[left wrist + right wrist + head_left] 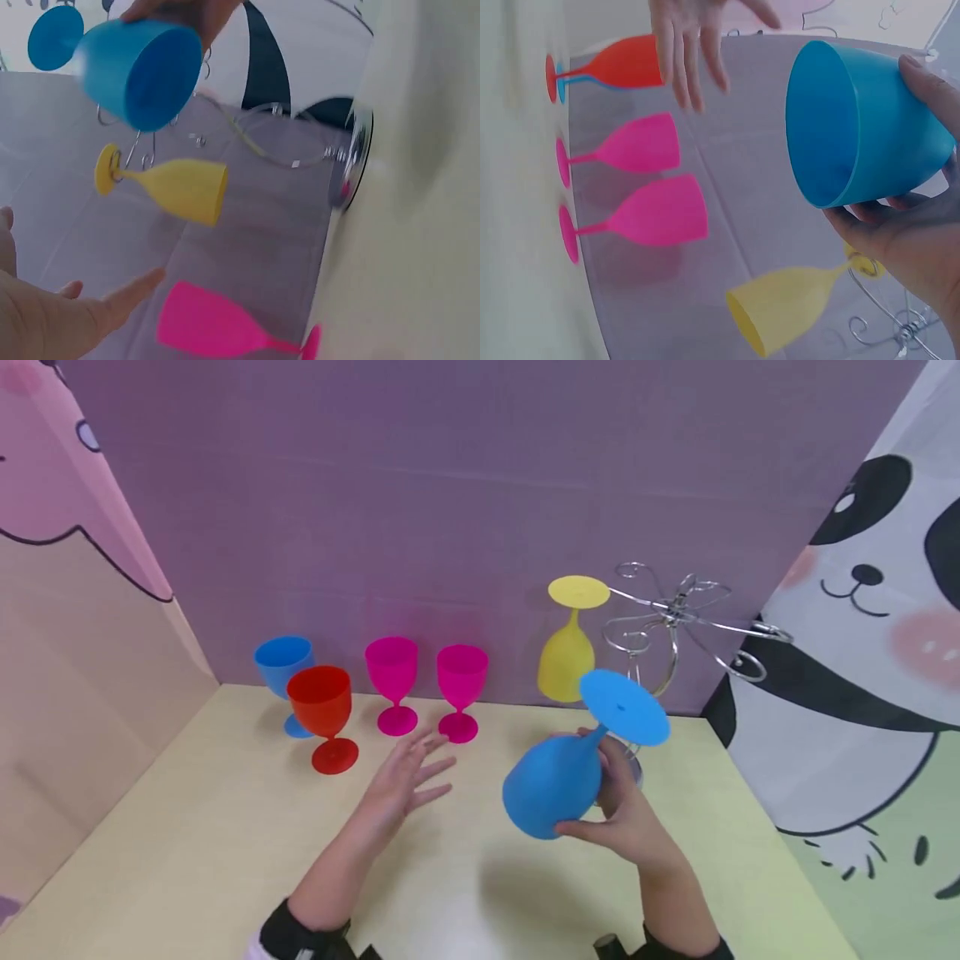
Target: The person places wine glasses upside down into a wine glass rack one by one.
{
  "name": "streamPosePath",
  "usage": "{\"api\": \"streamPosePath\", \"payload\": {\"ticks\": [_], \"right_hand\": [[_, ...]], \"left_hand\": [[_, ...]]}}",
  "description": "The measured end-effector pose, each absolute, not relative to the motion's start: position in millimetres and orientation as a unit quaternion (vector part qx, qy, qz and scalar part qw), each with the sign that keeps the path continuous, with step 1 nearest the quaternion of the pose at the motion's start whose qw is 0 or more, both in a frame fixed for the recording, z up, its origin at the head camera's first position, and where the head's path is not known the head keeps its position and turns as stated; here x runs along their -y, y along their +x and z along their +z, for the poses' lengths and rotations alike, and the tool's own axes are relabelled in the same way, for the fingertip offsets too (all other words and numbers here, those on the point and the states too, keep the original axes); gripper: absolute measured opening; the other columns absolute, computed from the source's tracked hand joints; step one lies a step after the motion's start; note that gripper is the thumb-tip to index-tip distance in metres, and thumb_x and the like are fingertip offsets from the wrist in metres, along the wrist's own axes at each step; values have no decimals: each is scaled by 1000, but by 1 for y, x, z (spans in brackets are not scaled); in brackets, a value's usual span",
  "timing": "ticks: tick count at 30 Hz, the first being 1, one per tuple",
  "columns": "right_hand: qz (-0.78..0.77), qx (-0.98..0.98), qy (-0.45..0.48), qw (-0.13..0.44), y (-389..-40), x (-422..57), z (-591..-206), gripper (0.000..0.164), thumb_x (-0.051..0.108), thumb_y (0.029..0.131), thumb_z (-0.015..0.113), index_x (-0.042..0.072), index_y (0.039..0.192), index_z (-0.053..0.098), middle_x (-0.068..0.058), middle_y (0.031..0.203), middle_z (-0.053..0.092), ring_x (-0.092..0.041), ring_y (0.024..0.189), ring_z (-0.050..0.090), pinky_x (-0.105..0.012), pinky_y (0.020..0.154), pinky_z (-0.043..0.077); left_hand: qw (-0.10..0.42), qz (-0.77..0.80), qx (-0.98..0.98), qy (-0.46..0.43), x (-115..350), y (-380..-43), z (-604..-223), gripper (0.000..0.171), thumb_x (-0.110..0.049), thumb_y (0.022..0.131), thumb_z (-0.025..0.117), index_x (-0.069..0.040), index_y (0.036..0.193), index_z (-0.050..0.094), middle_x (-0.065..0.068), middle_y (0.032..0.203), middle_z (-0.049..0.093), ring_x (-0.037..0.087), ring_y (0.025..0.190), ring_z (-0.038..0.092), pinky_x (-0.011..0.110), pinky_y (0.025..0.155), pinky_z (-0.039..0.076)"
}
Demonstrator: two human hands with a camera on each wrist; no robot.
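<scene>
My right hand [626,810] grips a blue goblet [551,785] by its bowl, held tilted above the table with its foot up and its mouth downward. In the right wrist view the fingers and thumb curve round the blue bowl [885,127]. My left hand [405,777] hangs in the air with fingers spread, holding nothing, in front of two pink goblets [392,668]. Behind the blue goblet, a yellow goblet [567,660] hangs upside down by its foot from a silver wire rack [678,610]. The rack's base is partly hidden by my right hand.
A red goblet [321,702] and another blue goblet [281,662] stand upright at the back left of the pale table [225,852]. A purple backdrop [450,527] rises behind, with a panda-print panel [862,652] on the right and a pink cartoon panel [60,485] on the left.
</scene>
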State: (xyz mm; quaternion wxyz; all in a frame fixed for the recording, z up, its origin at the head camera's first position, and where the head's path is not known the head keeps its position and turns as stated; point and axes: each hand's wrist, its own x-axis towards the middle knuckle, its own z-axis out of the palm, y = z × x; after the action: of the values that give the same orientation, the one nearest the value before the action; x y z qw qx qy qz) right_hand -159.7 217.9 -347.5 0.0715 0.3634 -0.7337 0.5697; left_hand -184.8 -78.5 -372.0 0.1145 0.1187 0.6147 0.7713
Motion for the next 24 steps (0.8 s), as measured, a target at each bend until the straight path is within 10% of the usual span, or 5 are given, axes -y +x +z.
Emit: {"api": "streamPosePath", "payload": {"ticks": [9,14,18,24], "right_hand": [[562,763,296,120,-165,-241,-330,106,-11,69,78,11,152,16,4,148,35,-19,137,36,-18,97,44],[550,799,204,134,-164,-248,-321,108,-10,72,76,22,154,13,-17,154,23,-52,138,23,-9,93,40],[557,801,166,147,-167,-249,-316,106,-10,75,74,25,154,13,-21,155,20,-53,139,21,-9,94,39],[550,819,88,137,-172,-250,-308,104,1,82,73,24,156,3,-19,159,15,-49,142,21,-59,111,30]], "left_hand": [[-136,640,-747,117,135,-203,-343,62,-18,96,59,-15,151,28,6,152,36,28,139,37,23,100,46],[-225,504,-827,110,159,-213,-331,71,-21,92,65,-15,152,27,11,155,31,33,141,30,56,106,40],[-248,407,-872,109,174,-226,-325,80,-31,92,66,-16,155,19,12,159,21,36,145,19,68,100,38],[-228,296,-922,98,184,-249,-322,89,-37,90,67,-12,156,13,19,160,12,46,146,9,72,102,30]]}}
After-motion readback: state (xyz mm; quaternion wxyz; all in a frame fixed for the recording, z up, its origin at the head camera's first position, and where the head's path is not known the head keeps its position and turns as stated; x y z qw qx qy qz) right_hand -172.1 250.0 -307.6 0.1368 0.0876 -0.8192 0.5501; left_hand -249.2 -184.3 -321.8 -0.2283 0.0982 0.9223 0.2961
